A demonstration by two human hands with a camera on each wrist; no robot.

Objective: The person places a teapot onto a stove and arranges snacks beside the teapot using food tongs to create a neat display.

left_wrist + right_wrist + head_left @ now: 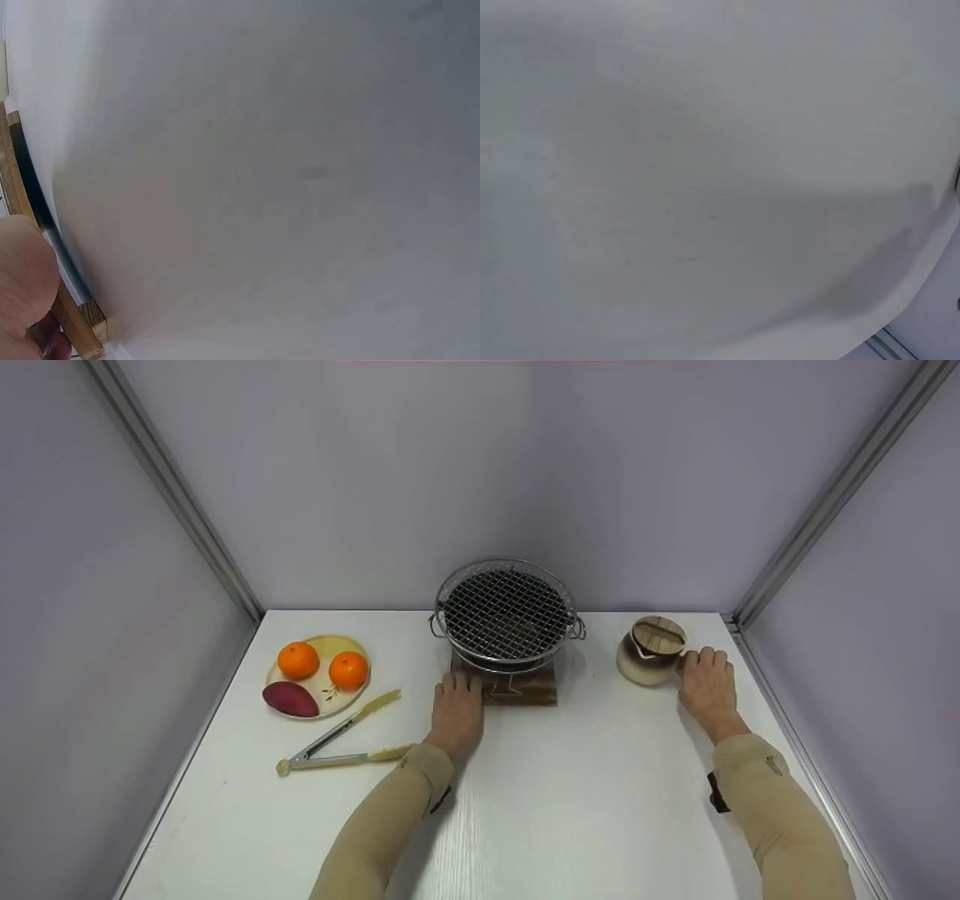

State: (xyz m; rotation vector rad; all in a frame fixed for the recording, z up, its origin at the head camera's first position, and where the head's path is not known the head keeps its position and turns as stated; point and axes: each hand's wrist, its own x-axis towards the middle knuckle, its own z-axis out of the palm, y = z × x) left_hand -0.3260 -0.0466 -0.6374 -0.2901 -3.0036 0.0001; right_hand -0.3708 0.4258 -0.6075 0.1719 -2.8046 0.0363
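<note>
At the back centre, a round wire-mesh grill [506, 615] with side handles stands on a wooden base [536, 690]. My left hand [457, 712] grips the front left corner of that base. In the left wrist view, part of this hand [26, 277] lies against the wooden edge [75, 326]. Over on the right stands a brown and cream pot [643, 669] with a wooden lid [660, 635]. My right hand [709, 686] holds its dark side handle [682, 662], mostly hidden by the fingers. The right wrist view shows neither hand nor pot.
A plate [330, 649] on the left carries two oranges [298, 660] and a purple-red sweet potato [290, 699]. Tongs [330, 739] lie spread before it, one tip near my left sleeve. Grey walls [487, 472] border the white table [585, 795].
</note>
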